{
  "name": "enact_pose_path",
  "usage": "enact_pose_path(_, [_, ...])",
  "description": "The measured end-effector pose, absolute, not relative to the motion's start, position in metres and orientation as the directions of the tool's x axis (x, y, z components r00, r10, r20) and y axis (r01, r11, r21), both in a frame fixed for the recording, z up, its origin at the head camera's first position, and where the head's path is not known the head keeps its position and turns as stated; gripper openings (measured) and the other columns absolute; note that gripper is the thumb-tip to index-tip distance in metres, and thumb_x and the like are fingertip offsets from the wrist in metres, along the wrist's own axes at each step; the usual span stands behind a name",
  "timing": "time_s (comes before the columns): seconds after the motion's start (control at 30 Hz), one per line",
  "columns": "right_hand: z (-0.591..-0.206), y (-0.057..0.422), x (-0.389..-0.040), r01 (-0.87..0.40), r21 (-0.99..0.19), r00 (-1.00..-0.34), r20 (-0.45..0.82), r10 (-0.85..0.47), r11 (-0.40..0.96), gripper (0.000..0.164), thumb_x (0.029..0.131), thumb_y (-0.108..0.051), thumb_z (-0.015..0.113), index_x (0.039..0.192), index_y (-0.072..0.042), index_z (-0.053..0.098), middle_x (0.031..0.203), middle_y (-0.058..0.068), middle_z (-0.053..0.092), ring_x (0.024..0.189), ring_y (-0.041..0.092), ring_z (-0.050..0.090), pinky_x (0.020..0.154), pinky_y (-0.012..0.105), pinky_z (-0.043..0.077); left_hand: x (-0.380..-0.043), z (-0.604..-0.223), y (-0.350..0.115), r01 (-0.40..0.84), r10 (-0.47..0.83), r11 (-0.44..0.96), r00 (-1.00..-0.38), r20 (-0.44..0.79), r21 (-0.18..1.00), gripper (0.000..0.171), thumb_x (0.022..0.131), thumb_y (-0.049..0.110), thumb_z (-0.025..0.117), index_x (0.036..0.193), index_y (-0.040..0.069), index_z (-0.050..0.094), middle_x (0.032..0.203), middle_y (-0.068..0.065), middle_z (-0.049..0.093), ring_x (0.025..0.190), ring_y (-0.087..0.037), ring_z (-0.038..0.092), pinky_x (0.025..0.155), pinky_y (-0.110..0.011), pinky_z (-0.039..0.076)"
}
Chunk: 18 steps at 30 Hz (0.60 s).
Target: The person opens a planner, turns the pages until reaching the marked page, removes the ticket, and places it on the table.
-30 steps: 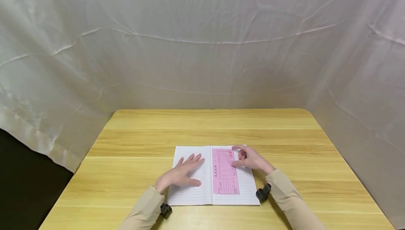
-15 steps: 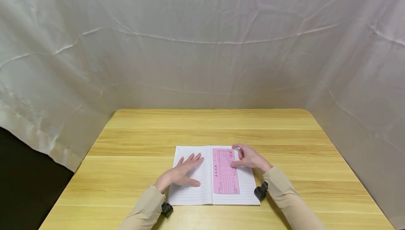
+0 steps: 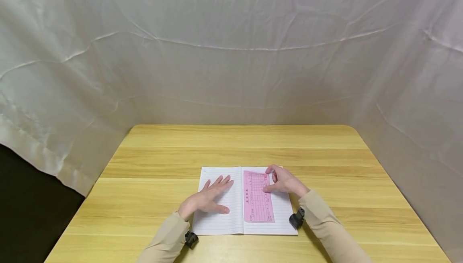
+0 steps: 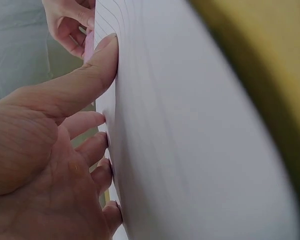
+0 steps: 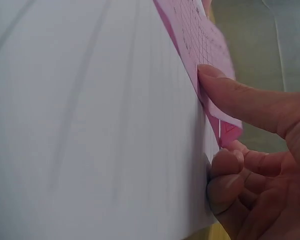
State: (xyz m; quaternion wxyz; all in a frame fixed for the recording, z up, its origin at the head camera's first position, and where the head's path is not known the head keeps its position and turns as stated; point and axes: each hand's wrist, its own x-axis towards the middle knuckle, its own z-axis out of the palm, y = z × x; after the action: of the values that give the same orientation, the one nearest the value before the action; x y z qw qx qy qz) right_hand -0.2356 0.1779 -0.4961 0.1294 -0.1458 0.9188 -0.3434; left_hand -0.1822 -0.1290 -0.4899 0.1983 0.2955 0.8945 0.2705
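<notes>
An open lined notebook (image 3: 220,226) lies on the table with a pink printed slip (image 3: 257,202) over its right page. The slip carries a ruled grid and a red mark at its upper right corner. My left hand (image 3: 207,200) rests on the left page, fingers spread and straight. With thumb and curled fingers, my right hand (image 3: 285,180) holds the slip near its upper right corner. In the right wrist view, the thumb (image 5: 235,97) lies on the pink slip (image 5: 190,40), whose corner bends up by the index finger. The left wrist view shows the notebook page (image 4: 190,125) under the left thumb.
The wooden table (image 3: 152,154) extends around the notebook on all sides. Grey-white cloth (image 3: 231,74) hangs behind and along both sides. A dark area (image 3: 29,215) shows beyond the table's left edge. Each wrist wears a small black camera (image 3: 297,219).
My right hand has shifted very slightly left, and the slip's upper right corner now bends and lifts a little. My left hand stays where it was.
</notes>
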Motion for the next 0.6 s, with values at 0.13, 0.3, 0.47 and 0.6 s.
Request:
enact_pose_path(0.13, [-0.496,0.1778,-0.2352,-0.174,-0.668,-0.924,-0.143,-0.354,0.723,0.049,0.071,-0.016,0.089,0.109,-0.001,0.063,0.073,-0.001,0.044,0.066,0.014,0.04,0.057,0.02,0.029,-0.1817,-0.4896,-0.1288,0.419,0.636,0.677,-0.747,-0.195,0.605,0.087,0.09,0.027,0.074,0.158,0.0,0.026,0.168,-0.022,0.015,0.156,-0.046,0.009,0.122,-0.071,0.002])
enact_pose_path(0.3, [-0.4955,0.1772,-0.2341,-0.167,-0.664,-0.924,-0.152,-0.351,0.728,0.041,0.072,-0.016,0.088,0.102,-0.003,0.063,0.074,-0.001,0.044,0.068,0.014,0.04,0.058,0.02,0.03,-0.1807,-0.4876,-0.1291,0.424,0.647,0.66,-0.74,-0.184,0.62,0.086,0.091,0.027,0.073,0.157,-0.001,0.026,0.168,-0.023,0.015,0.155,-0.047,0.009,0.122,-0.072,0.001])
enact_pose_path(0.47, [-0.495,0.1761,-0.2325,-0.142,-0.665,-0.925,-0.175,-0.337,0.734,0.037,0.073,-0.017,0.088,0.09,-0.007,0.056,0.073,-0.002,0.044,0.067,0.013,0.04,0.058,0.02,0.03,-0.1804,-0.486,-0.1298,0.434,0.656,0.652,-0.734,-0.175,0.622,0.086,0.091,0.026,0.072,0.157,-0.002,0.026,0.166,-0.026,0.015,0.154,-0.049,0.009,0.121,-0.073,0.002])
enact_pose_path(0.6, [-0.4939,0.1747,-0.2317,-0.126,-0.676,-0.925,-0.184,-0.332,0.726,0.037,0.074,-0.015,0.087,0.084,-0.01,0.051,0.073,-0.002,0.044,0.067,0.013,0.041,0.059,0.02,0.031,-0.1807,-0.4876,-0.1289,0.419,0.645,0.664,-0.74,-0.191,0.619,0.086,0.091,0.027,0.072,0.158,-0.001,0.025,0.168,-0.023,0.014,0.156,-0.046,0.008,0.122,-0.072,0.001])
